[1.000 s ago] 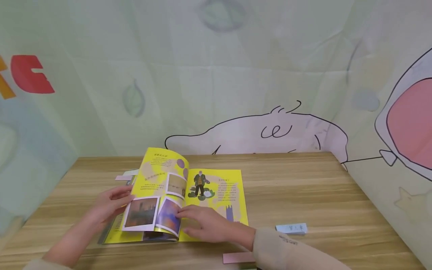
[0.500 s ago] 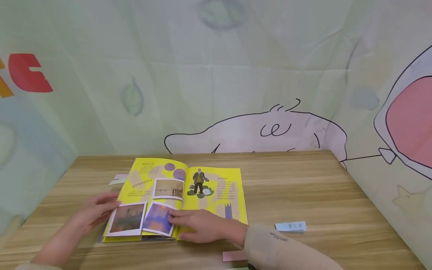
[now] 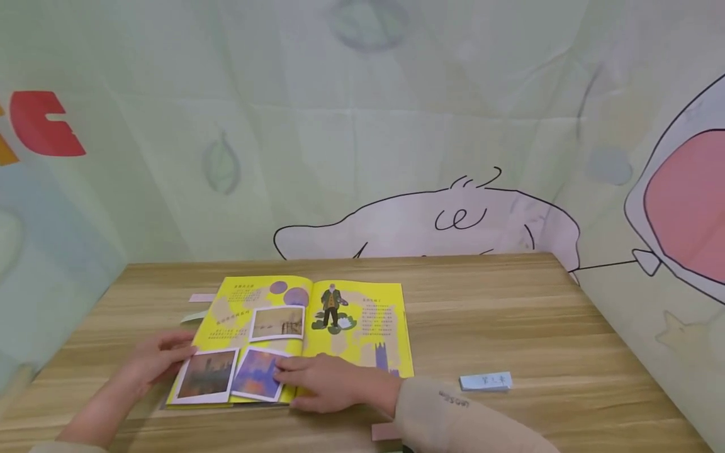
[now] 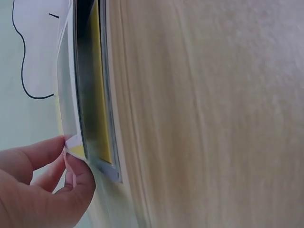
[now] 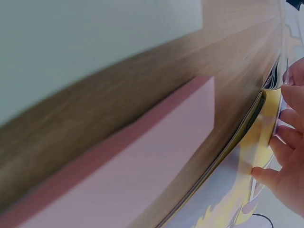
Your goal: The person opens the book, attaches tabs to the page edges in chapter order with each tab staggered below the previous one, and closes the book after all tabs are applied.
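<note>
A picture book (image 3: 391, 314) with yellow pages lies open on the wooden table. Painting pictures fill the lower part of its left page, and a standing figure is printed on the right one. My left hand (image 3: 155, 362) is at the outer edge of the left page. In the left wrist view the thumb and fingertips pinch the page corner (image 4: 76, 151), which stands lifted off the pages below. My right hand (image 3: 328, 377) rests on the book by the lower end of the fold, its fingers relaxed over the purple painting (image 3: 255, 374).
A blue folded paper slip (image 3: 485, 382) with handwriting lies right of the book. One pink slip (image 3: 387, 431) is near the front under the right forearm. Another pink slip (image 3: 201, 297) and a pale slip (image 3: 194, 316) are at the book's left. A printed cloth (image 3: 351, 126) hangs behind the table.
The left page, raised earlier, has come down to the left and lies nearly flat, my left hand moving left and down with it. My right hand has slid slightly left.
</note>
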Available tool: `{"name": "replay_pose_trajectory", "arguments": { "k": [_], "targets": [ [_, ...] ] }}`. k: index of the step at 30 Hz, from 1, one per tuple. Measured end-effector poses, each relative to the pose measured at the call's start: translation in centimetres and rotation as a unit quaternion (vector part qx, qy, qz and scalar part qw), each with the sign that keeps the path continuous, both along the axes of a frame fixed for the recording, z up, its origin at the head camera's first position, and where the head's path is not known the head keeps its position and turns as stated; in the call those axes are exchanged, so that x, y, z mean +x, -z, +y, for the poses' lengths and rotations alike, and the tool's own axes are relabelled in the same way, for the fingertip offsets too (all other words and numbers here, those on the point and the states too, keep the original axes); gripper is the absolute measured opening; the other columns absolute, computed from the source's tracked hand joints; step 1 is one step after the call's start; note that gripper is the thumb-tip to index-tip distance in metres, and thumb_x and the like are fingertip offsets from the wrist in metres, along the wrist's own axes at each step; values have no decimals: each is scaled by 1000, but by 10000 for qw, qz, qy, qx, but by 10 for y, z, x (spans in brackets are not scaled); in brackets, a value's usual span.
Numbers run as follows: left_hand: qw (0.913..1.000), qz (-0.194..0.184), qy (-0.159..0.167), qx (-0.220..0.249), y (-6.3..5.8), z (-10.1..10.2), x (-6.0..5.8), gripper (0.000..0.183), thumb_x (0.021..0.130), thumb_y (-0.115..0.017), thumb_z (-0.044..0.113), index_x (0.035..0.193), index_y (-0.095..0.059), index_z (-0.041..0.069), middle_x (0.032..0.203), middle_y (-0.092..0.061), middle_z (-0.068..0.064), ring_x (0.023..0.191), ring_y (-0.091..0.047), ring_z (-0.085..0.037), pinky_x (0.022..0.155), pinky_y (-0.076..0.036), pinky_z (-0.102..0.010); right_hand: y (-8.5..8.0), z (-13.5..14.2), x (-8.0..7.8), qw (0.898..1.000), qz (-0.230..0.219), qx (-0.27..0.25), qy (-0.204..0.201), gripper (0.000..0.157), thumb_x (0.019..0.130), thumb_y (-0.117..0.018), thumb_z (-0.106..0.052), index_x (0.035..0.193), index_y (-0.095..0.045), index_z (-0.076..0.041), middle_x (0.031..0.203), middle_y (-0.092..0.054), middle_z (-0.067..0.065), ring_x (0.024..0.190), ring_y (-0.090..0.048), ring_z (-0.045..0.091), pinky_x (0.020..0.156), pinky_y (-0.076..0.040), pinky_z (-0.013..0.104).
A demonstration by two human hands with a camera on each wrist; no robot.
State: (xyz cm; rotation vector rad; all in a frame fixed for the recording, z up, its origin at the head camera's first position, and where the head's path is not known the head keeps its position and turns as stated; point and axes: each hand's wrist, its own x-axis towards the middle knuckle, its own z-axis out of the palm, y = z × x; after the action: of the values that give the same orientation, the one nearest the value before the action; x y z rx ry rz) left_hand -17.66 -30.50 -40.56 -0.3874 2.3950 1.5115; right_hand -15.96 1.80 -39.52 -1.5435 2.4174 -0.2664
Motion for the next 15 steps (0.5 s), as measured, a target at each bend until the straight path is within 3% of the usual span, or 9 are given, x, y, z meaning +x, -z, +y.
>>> {"name": "replay_pose_trajectory", "arguments": {
  "k": [10, 15],
  "targets": [
    [9956, 362, 148, -847, 11, -2, -1, 51, 87, -64, 11, 126, -44, -15, 109, -59, -27, 77, -57, -8, 62, -51, -23, 2, -8, 6, 9988, 81, 423, 232, 55, 97, -47, -37, 146, -31, -18, 153, -21, -4, 138, -16, 5, 104, -33, 37],
    [9933, 424, 139, -1070, 11, 2, 0, 47, 87, -62, 9, 124, -46, -16, 102, -62, -23, 78, -58, -13, 60, -50, -23, 1, -11, 7, 9981, 66, 538, 287, 55, 97, -47, -36, 146, -32, -17, 152, -22, -2, 138, -16, 7, 105, -32, 40]
  ]
}}
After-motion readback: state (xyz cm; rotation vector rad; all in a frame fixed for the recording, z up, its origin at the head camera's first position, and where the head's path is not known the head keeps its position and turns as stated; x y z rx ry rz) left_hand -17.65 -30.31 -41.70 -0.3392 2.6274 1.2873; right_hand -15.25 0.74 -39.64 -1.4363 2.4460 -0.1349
